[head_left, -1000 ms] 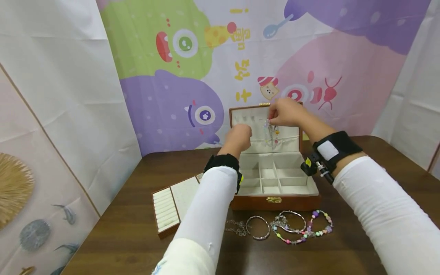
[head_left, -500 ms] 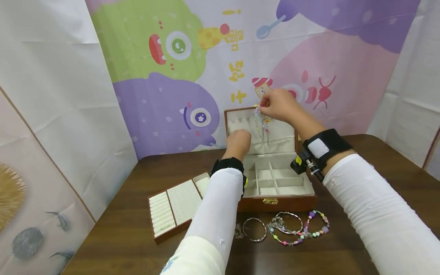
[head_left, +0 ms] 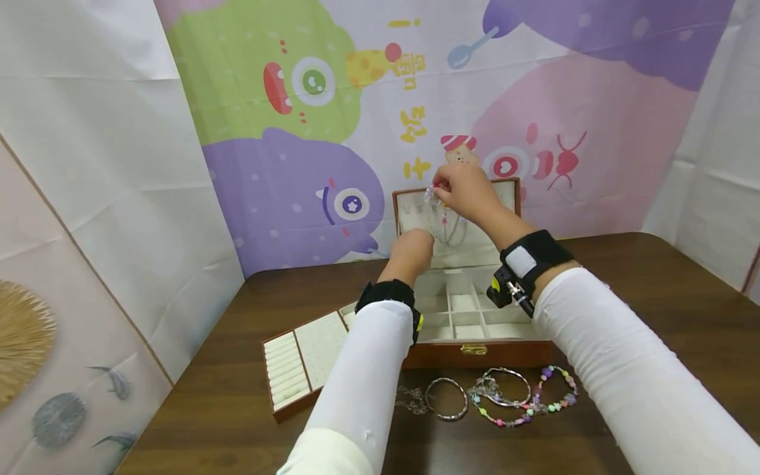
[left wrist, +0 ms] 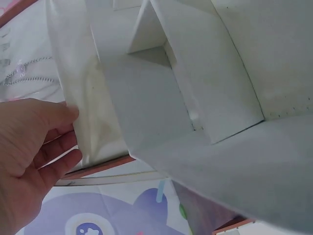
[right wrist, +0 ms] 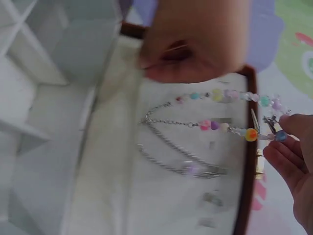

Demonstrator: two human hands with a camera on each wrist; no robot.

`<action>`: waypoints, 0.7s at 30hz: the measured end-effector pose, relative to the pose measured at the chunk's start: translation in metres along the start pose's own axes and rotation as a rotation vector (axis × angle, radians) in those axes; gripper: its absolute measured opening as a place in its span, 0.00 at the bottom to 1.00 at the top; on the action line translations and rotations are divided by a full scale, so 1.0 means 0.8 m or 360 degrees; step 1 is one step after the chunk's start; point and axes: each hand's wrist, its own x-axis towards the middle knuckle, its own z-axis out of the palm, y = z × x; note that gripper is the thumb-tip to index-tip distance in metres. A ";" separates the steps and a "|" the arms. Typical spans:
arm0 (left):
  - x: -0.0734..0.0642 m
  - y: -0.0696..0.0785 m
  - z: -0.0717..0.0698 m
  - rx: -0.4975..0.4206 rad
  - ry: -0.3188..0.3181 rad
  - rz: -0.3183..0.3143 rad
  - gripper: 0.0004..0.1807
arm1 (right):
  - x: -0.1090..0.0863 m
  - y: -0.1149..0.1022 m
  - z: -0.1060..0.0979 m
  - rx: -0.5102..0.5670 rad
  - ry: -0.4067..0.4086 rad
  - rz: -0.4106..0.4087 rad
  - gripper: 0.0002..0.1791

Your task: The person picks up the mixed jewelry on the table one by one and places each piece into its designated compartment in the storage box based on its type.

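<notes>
My right hand pinches a beaded chain necklace near the top edge of the jewelry box's raised lid. Its pastel beads join a silver chain that hangs down over the pale lining. A silver chain with a purple bead also lies across the lining in the right wrist view. My left hand holds the edge of the cream fabric pocket at the bottom of the lid, pinched between thumb and fingers. Below, the jewelry box stands open with cream compartments.
Left of the box lies a lift-out tray with ring rolls, partly behind my left sleeve. In front of the box are a silver bangle, another bangle, a colourful bead string and a silver chain.
My right hand has moved left along the lid with the beaded necklace, after rising slightly. My left hand has lowered a little and stays at the lid's left side.
</notes>
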 end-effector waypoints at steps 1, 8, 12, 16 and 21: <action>0.000 0.000 0.000 0.0002 0.0001 0.0003 0.08 | -0.002 0.002 0.005 -0.0022 -0.0048 -0.0021 0.08; 0.000 -0.001 0.001 0.0044 0.0041 0.0032 0.06 | -0.018 0.015 0.035 -0.0148 -0.0396 -0.0118 0.05; -0.002 -0.001 0.000 0.0047 0.0043 0.0037 0.06 | -0.028 0.019 0.043 -0.0166 -0.0558 -0.0112 0.04; -0.003 -0.001 0.001 0.0030 0.0048 0.0029 0.06 | -0.033 0.024 0.048 -0.0128 -0.0650 -0.0057 0.06; -0.002 -0.003 0.004 0.0028 0.0090 0.0035 0.05 | -0.037 0.028 0.050 -0.0101 -0.0644 -0.0069 0.06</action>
